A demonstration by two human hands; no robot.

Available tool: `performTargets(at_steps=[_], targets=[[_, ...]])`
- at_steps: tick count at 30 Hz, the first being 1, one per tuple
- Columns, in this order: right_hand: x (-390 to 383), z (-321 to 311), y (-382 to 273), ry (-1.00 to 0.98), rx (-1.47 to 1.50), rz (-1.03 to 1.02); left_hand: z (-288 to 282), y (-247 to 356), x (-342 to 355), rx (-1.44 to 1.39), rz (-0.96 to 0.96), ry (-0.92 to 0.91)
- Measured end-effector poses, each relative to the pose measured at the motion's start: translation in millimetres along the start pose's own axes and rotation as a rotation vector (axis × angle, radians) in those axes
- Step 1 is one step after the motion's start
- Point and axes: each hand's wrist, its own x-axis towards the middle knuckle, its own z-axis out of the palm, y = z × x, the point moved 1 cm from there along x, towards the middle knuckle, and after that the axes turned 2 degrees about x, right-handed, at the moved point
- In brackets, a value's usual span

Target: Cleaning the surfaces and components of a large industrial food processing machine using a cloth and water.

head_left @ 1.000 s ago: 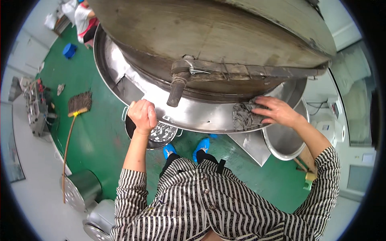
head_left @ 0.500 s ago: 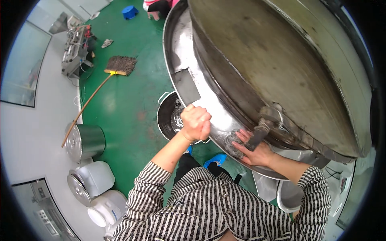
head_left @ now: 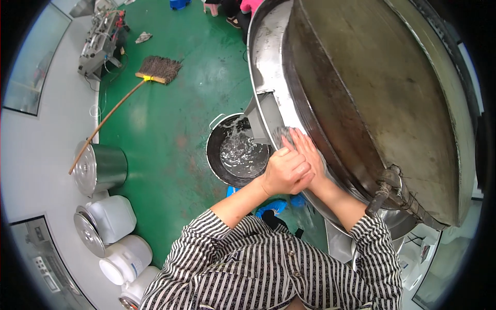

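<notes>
My right hand (head_left: 311,154) lies flat with its fingers stretched out, pressing on a grey rag (head_left: 280,135) at the shiny metal trough (head_left: 269,70) around the large round machine. Close against it, my left hand (head_left: 287,172) is closed in a fist; whatever it may hold is hidden. Just left of the rag, an outlet chute (head_left: 255,118) slopes down from the trough's rim. Below the chute stands a dark-walled pot (head_left: 213,150) with rippling, splashing water (head_left: 243,155) in it.
A metal bracket (head_left: 382,194) juts from the machine's drum (head_left: 392,98) on the right. On the green floor lies a mop (head_left: 157,68), its handle reaching a lidded steel drum (head_left: 108,168). White containers (head_left: 114,219) line the left wall. Another person (head_left: 232,10) is at the top.
My right hand has slid up and left along the trough with the rag, meeting my left fist. More of the pot shows, with water splashing in it. The view has shifted.
</notes>
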Motion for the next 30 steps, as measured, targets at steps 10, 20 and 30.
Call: performTargets(at_steps=[10, 20, 30], targets=[[44, 27, 30, 0.006, -0.104, -0.012, -29, 6, -60, -0.151, -0.186, 0.083], [58, -12, 29, 0.095, -0.001, 0.009, -23, -89, -83, -0.274, -0.994, 0.108], [45, 7, 31, -0.013, 0.011, -0.005, 2, -131, -61, 0.283, -0.147, -0.565]])
